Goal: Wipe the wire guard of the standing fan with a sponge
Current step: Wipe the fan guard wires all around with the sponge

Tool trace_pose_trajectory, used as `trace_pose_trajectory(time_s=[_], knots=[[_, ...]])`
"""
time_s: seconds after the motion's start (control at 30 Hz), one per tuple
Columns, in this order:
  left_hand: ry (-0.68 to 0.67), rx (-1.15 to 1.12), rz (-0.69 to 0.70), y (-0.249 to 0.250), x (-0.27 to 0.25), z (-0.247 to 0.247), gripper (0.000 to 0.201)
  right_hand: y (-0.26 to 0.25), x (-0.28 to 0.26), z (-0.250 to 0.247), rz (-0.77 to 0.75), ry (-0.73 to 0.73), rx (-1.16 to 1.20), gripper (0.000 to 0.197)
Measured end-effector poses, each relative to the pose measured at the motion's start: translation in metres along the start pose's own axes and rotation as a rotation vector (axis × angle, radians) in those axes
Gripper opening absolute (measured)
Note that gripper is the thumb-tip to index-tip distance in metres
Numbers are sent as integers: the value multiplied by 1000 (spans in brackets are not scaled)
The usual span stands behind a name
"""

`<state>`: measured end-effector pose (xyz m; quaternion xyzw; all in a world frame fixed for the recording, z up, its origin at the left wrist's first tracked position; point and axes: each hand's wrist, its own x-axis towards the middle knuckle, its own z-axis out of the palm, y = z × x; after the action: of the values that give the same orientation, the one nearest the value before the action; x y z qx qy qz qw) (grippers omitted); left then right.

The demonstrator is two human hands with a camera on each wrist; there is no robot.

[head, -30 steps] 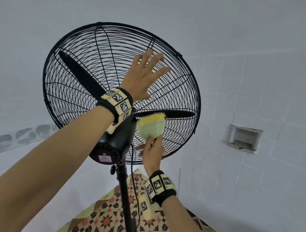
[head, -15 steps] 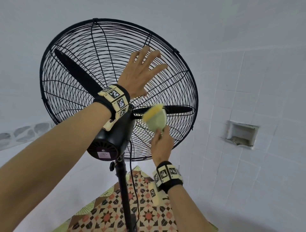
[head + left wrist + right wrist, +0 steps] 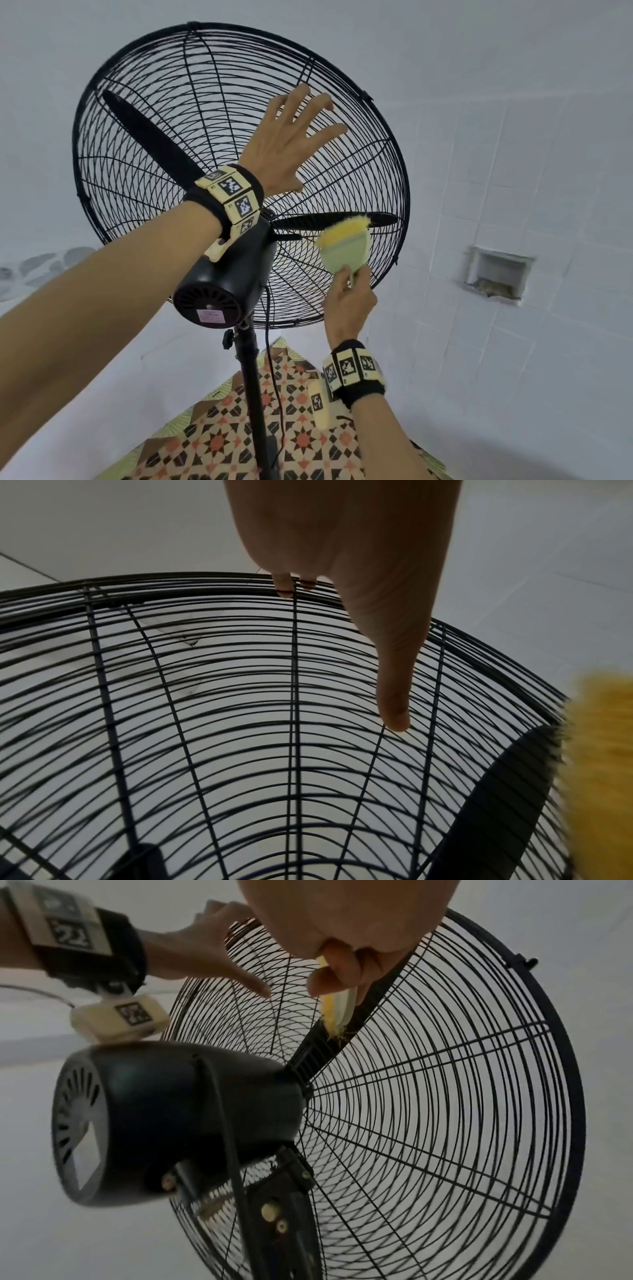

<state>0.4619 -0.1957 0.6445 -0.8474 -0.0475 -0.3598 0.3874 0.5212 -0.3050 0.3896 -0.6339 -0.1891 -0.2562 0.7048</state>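
**Sponge on the Back of the Fan Guard**

The right hand's (image 3: pixel 347 301) fingers (image 3: pixel 337 969) were curled round the bottom end of the sponge (image 3: pixel 344 248) and pinched it tight. The sponge was yellow on one side and pale green on the other. Its yellow side pressed on the back of the wire guard (image 3: pixel 144 137), to the right of the motor housing (image 3: pixel 226 284) and over one black blade (image 3: pixel 329 219).

The left hand (image 3: pixel 287 147) lay flat on the wire guard, above the motor housing and near the top rim. Its fingers (image 3: pixel 394 691) were straight and spread out, and they held nothing. The fingertips touched the thin wires.

Both wrists wore black bands with checked square tags.

The motor housing sat on a black pole (image 3: pixel 253 394). A thin black cord (image 3: pixel 274 377) hung down beside the pole. Below the motor housing lay a floor (image 3: pixel 212 442) with star patterns. To the right of the motor housing, well apart from it, a small square hole (image 3: pixel 496 274) sat in the white tiled wall (image 3: pixel 513 171).
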Motion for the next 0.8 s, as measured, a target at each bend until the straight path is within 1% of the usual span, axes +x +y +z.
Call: trace_pose_trajectory(time_s=[0.03, 0.13, 0.17, 0.2, 0.23, 0.27, 0.37, 0.4, 0.43, 0.47, 0.53, 0.57, 0.6, 0.63, 0.7, 0.73, 0.77, 0.8], knots=[[1, -4, -5, 0, 0, 0, 119, -1, -2, 1, -23, -61, 10, 19], [1, -12, -5, 0, 1, -1, 119, -14, -7, 11, -133, -307, -24, 20], [2, -11, -1, 0, 1, -1, 120, -19, -7, 15, -156, -357, -41, 21], [6, -9, 3, -1, 0, -1, 121, -22, -6, 16, -163, -371, -54, 21], [8, -6, 7, -2, 0, -1, 122, -24, -4, 16, -144, -343, -65, 21], [10, -1, 11, -2, -1, -2, 122, -23, -2, 13, -103, -281, -65, 21], [6, 15, 17, -3, -2, -2, 123, -11, -2, -2, 53, -4, -11, 20], [5, 17, 17, -4, -3, -2, 123, -10, -5, -4, 88, 27, 16, 19], [8, 14, 15, -4, -3, -2, 122, -10, -9, -3, 97, 0, 53, 17], [14, 10, 12, -4, -2, -1, 121, -12, -13, 2, 79, -78, 90, 15], [15, 5, 16, -3, -1, 0, 119, -17, -19, 13, 15, -269, 77, 16], [16, 3, 18, -3, -1, 0, 118, -19, -18, 16, -1, -320, 49, 17], [18, 2, 19, -3, -1, 0, 119, -21, -14, 16, 8, -314, 37, 17], [17, 7, 21, -4, -1, 0, 120, -21, -10, 14, 38, -256, 43, 16], [6, 27, 25, -5, -1, 1, 123, -14, -5, 5, 98, -72, 79, 13], [3, 36, 26, -6, -1, 1, 124, -11, -6, 1, 111, -8, 96, 13], [2, 40, 27, -7, -1, 1, 124, -10, -8, -2, 114, 5, 108, 13], [0, 43, 26, -7, -1, 2, 124, -12, -10, -3, 106, -33, 118, 14]])
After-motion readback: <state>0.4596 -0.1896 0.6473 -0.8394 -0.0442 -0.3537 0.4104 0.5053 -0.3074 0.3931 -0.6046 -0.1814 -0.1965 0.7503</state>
